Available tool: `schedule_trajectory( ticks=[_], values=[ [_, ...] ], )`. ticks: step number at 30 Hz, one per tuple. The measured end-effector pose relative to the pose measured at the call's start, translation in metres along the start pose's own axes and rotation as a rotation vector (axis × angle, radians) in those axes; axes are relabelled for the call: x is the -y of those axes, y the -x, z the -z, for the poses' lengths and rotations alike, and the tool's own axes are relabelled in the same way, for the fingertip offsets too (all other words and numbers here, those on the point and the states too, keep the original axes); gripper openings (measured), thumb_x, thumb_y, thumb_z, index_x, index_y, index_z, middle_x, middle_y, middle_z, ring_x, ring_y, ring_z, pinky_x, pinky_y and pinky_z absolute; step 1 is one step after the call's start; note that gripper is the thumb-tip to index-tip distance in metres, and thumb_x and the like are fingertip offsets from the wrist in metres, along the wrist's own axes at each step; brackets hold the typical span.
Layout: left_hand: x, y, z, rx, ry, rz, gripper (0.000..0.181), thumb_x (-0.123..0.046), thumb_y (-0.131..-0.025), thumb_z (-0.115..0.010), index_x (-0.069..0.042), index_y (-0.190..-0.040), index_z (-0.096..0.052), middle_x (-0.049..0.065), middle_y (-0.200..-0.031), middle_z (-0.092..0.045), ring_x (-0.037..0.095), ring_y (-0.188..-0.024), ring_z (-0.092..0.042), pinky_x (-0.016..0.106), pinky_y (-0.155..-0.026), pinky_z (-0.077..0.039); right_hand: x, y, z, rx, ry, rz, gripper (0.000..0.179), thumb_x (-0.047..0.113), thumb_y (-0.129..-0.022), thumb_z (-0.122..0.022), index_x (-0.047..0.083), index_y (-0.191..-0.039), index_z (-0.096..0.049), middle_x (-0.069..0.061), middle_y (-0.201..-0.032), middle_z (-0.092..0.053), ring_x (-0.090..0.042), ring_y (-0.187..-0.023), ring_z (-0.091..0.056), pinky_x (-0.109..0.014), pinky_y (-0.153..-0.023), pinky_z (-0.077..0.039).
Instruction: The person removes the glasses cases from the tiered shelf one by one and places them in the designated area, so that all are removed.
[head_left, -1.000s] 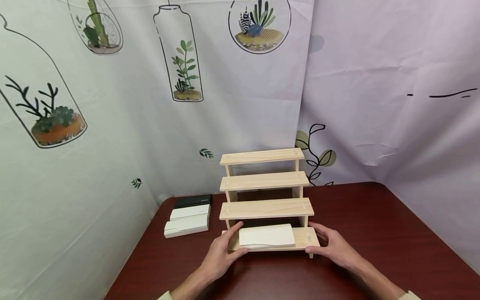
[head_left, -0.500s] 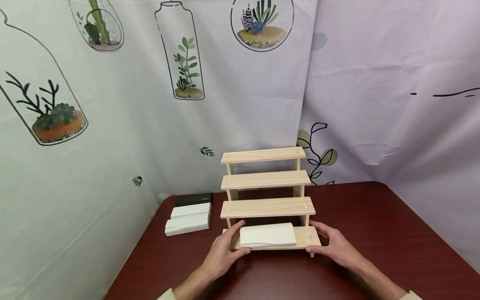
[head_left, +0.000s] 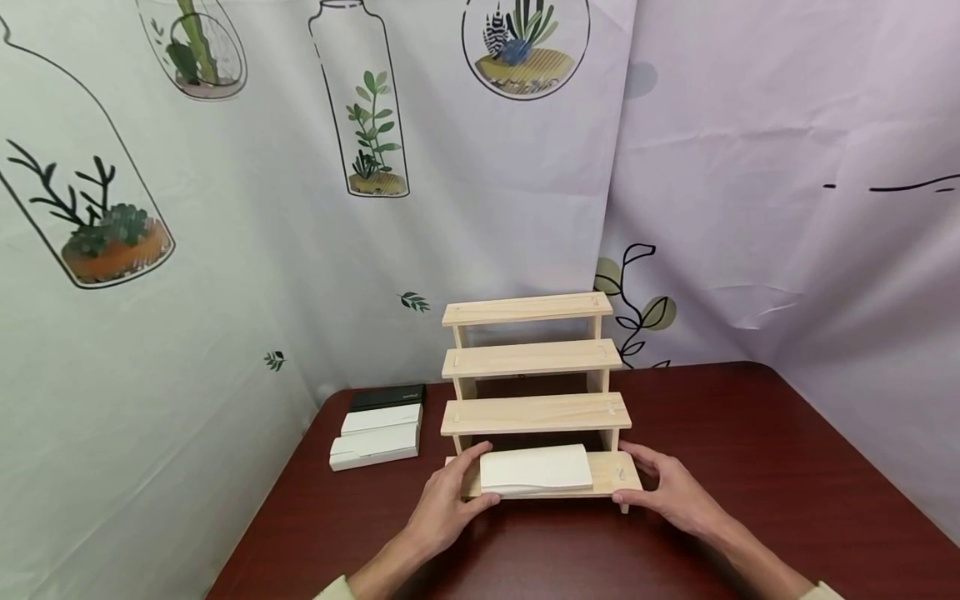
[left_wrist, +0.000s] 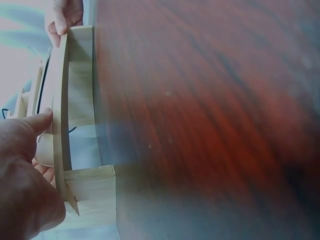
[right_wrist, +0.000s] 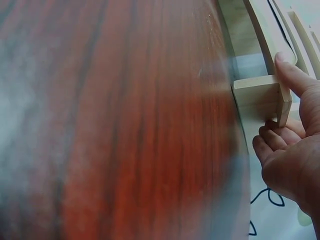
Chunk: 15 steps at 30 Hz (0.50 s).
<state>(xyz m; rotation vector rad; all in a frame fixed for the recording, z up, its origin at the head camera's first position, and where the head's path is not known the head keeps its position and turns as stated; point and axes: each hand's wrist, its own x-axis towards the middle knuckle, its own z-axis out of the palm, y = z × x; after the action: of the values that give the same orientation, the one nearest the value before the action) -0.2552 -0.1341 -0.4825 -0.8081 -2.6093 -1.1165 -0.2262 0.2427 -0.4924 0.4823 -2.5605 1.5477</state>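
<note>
A pale wooden tiered stand (head_left: 536, 412) rises in steps on the table. Lying lengthwise on its lowest step is a flat white case (head_left: 536, 468). My left hand (head_left: 441, 504) spans the case's left end, thumb at the front edge and fingers behind. In the left wrist view the left thumb (left_wrist: 40, 121) lies against the case, just above the step's edge. My right hand (head_left: 667, 492) grips the right end of the lowest step; in the right wrist view its thumb (right_wrist: 292, 75) presses the front edge while the other fingers curl behind the end.
Left of the stand, two white cases (head_left: 375, 446) and a black case (head_left: 387, 397) lie side by side on the dark red table (head_left: 720, 433). A fabric backdrop (head_left: 510, 233) printed with plants hangs close behind and along the left side.
The head view has shifted slightly. Both hands, the white case and the stand keep the same places relative to each other.
</note>
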Motion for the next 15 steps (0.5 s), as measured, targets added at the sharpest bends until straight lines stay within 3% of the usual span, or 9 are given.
schedule_trajectory(
  ticks=[15],
  values=[
    [0.0008,-0.0001,0.0011,-0.026,0.0,-0.021,0.069,-0.028,-0.086,-0.092,-0.027,-0.147,-0.059,0.0,-0.133,-0.071,0.016,-0.117,-0.065,0.039,-0.097,-0.052,-0.0007,-0.0018,0.0014,0.017,-0.014,-0.008,0.082,0.016,-0.086,-0.091,-0.016,-0.148,-0.049,-0.031,-0.139,-0.063,-0.036,-0.126,-0.063,-0.024,-0.092,-0.054]
  ],
)
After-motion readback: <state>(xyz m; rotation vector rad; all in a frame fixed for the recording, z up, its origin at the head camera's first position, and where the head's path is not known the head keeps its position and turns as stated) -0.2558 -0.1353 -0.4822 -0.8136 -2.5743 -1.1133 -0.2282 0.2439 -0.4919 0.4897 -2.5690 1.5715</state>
